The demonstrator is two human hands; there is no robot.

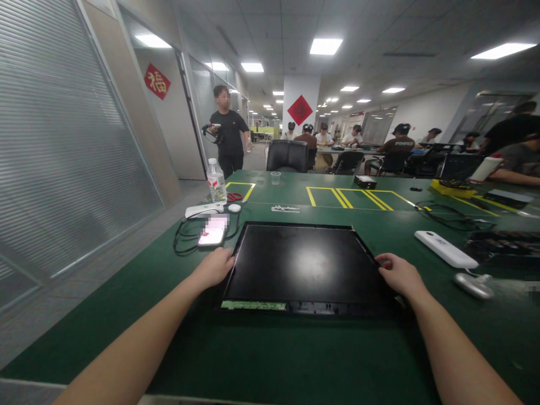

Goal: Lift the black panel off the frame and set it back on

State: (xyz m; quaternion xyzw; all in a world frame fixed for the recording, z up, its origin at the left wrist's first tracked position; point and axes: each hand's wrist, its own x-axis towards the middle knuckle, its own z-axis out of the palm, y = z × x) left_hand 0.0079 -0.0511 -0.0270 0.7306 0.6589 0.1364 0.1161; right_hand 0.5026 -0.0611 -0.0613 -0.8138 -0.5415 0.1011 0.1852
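Note:
A black flat display panel [295, 264] lies screen up, a little above or on the green table; the gap beneath it is too dark to judge. Along its near edge runs a strip of green circuit board [253, 305], bare of any bezel. My left hand [214, 266] grips the panel's left edge, its fingertips partly hidden behind the frame. At the right edge my right hand [400, 274] holds on with thumb and curled fingers, some of them out of sight below the rim.
A lit phone [213, 230], black cables, a water bottle [216, 183] and red-handled scissors [234, 197] lie or stand at the left. On the right are a white device [445, 249] and a silver one [474, 285]. A person [230, 129] stands beyond the table; others sit farther back.

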